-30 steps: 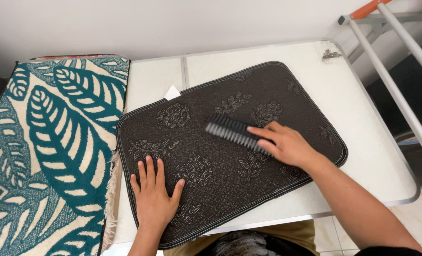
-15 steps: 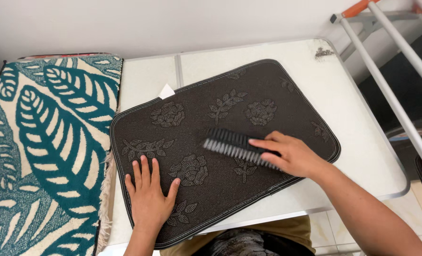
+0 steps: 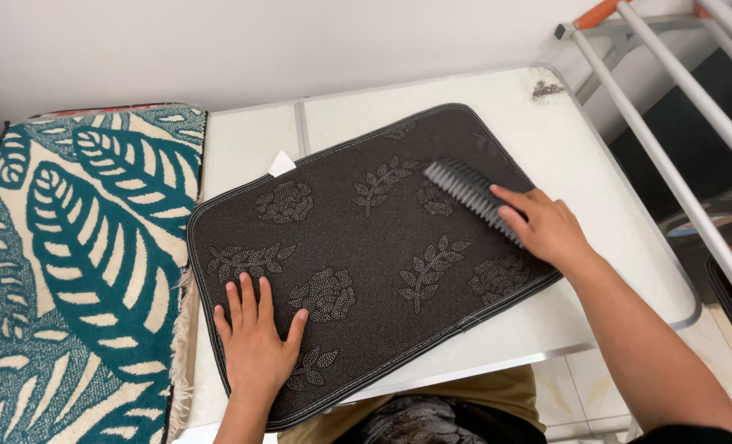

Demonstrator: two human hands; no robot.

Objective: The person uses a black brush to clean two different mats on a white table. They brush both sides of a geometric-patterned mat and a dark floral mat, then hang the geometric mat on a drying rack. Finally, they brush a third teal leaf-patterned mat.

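A dark brown mat [image 3: 366, 238] with dotted flower and leaf shapes lies underside up on a white table [image 3: 612, 189]. My left hand [image 3: 255, 337] rests flat on the mat's near left corner, fingers spread. My right hand [image 3: 542, 226] grips a black brush [image 3: 468, 191] with pale bristle tips, held against the mat's far right part. A small white tag [image 3: 281, 163] sticks out at the mat's far left edge.
A teal and cream leaf-patterned rug [image 3: 70, 263] lies to the left of the table, with a fringe beside the mat. White metal bars of a rack [image 3: 670, 107] with an orange piece slant at the right. A dark smudge [image 3: 547, 88] marks the table's far right corner.
My right hand has swept the brush from the mat's middle to its far right part. My left hand has stayed pressed on the near left corner.
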